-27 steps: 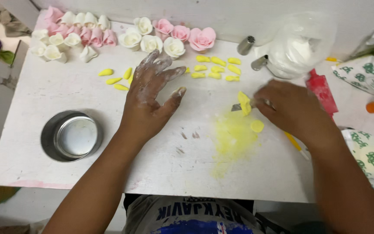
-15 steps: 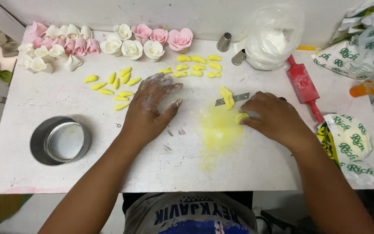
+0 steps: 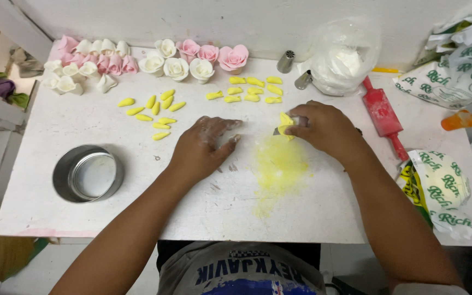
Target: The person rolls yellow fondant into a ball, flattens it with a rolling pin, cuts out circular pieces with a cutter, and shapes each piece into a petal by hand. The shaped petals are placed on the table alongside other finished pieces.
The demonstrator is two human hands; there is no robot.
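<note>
My left hand [image 3: 206, 146], dusted with white powder, rests palm down on the white table [image 3: 137, 218] with its fingers loosely spread and nothing in it. My right hand [image 3: 326, 130] grips a small metal blade [image 3: 276, 131] with lumps of yellow paste [image 3: 285, 124] at its fingertips, just above a yellow smear [image 3: 279, 166]. The two hands are about a hand's width apart. Small yellow petal pieces lie in two groups: one left of my left hand [image 3: 154, 112], one behind the hands [image 3: 249, 90].
White and pink sugar roses [image 3: 192, 57] and smaller flowers [image 3: 83, 68] line the back edge. A round metal tin [image 3: 86, 173] sits front left. A bag of white powder [image 3: 345, 54], two metal piping tips [image 3: 285, 61], a red rolling pin [image 3: 383, 114] and printed bags [image 3: 443, 186] stand right.
My left hand has drawn back from the yellow pieces toward the table's middle, its fingers less spread. My right hand has slid left over the blade and yellow lumps.
</note>
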